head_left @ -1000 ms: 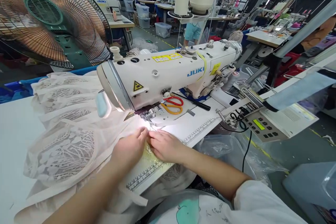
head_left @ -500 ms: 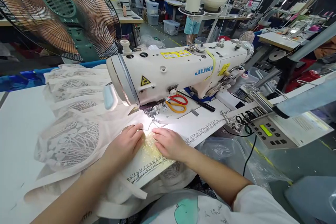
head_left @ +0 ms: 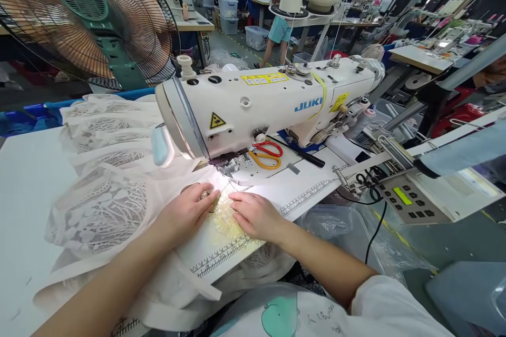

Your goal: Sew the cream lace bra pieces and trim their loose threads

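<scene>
A white sewing machine (head_left: 245,110) stands over the table, its presser foot (head_left: 227,168) lit by a lamp. Just in front of the foot, my left hand (head_left: 190,208) is closed, fingertips together beside a small shiny bit; what they hold is hidden. Opposite it, my right hand (head_left: 255,214) is closed too, thumb and fingers curled at the edge of a pale yellow, glittery heap (head_left: 227,218); its grip cannot be made out. That heap lies between both hands. White lace bras (head_left: 106,210) spread along the left, some cloth running toward the foot.
Red-and-orange-handled scissors (head_left: 269,155) and a black-handled tool (head_left: 308,157) rest on the machine bed. A printed ruler (head_left: 221,255) follows the table's front edge. A fan (head_left: 90,16) stands back left, a control panel (head_left: 407,200) right. A person's legs (head_left: 279,37) show behind.
My left hand has shifted slightly, uncovering a small shiny bit by its fingers. My right hand stays nearly in place. The person behind has changed leg position.
</scene>
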`<act>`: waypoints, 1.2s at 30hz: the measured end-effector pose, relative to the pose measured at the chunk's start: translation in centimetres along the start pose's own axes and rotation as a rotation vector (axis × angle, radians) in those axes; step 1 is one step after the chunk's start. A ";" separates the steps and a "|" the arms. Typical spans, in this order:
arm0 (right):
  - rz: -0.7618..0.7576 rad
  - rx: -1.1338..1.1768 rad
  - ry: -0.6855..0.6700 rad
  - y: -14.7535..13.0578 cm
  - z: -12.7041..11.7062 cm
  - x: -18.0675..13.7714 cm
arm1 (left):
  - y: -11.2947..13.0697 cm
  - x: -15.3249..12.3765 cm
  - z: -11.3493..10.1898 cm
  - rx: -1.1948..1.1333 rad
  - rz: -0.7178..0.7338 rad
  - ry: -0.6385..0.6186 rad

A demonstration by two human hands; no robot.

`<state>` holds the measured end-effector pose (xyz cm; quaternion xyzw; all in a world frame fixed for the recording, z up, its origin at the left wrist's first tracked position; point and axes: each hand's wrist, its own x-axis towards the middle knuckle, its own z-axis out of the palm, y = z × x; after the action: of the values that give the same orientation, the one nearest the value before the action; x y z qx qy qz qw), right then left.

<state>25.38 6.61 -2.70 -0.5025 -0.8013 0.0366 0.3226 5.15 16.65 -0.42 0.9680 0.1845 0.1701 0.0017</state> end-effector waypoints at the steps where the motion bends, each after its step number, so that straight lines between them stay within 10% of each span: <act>1: 0.001 0.000 -0.003 0.0 0.0 0.0 | 0.0 0.0 0.0 0.003 0.006 0.004; 36: 0.055 0.028 -0.060 0.1 0.1 0.2 | -3.7 2.4 -0.4 -0.012 -0.183 -0.105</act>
<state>25.33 6.88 -2.70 -0.5183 -0.7961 0.0716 0.3041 5.83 20.98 0.49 0.9546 0.2710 0.1194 0.0329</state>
